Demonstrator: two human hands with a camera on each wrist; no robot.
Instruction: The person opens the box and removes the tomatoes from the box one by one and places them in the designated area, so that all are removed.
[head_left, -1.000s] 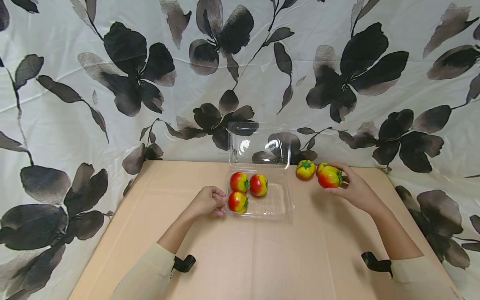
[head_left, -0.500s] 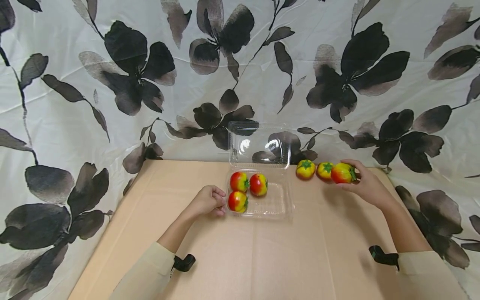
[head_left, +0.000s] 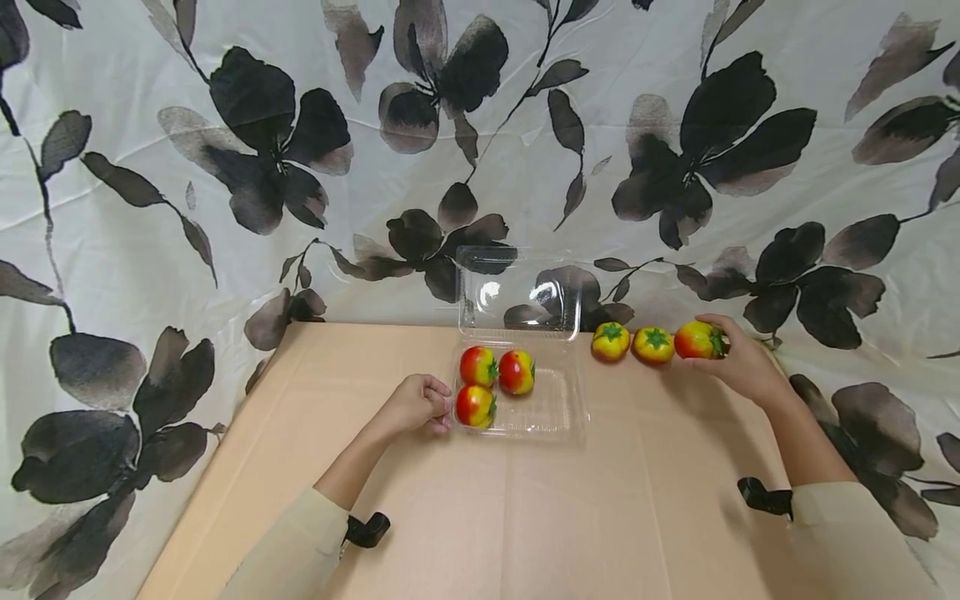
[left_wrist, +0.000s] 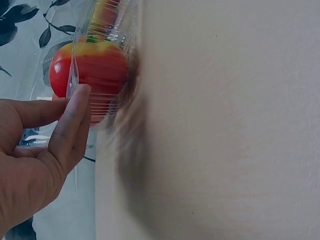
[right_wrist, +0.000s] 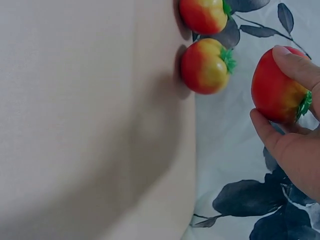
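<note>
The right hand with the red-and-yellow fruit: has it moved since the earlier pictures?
Yes: in the head view, the right hand has moved rightward, farther from the clear container, carrying the red-and-yellow fruit along.

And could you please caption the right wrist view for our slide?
Right hand holding one fruit, two others lying on the table.

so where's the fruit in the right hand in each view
Head: held fruit right of centre, in the right hand, just right of two loose fruits.
Left wrist: not in it.
Right wrist: upper right, in that hand.
Shared landmark: the floral cloth, in all three views.
</note>
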